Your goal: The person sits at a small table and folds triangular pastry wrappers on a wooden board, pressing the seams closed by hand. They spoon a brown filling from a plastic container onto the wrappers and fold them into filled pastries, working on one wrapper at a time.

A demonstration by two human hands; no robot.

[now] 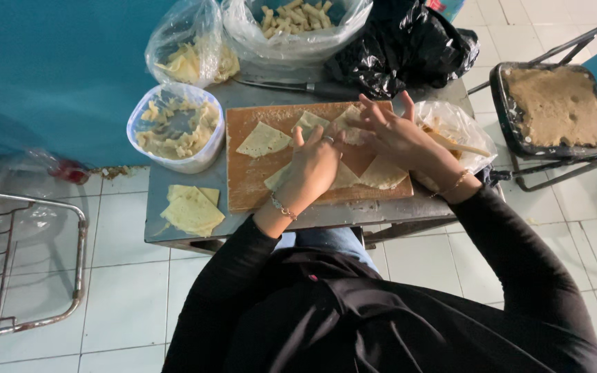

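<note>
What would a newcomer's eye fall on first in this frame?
Two hands, left and right, meet over thin triangular wrappers on a wooden board mid-table. Left of the board sits a tub of pale filling. At far right, a dark tray of brown paste rests on a chair.

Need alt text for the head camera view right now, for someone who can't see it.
Seen from above, a person's left hand and right hand work a thin dough wrapper on a wooden board strewn with more triangular wrappers. A tub of pale filling and stacked wrappers sit to the left on the small metal table.
</note>
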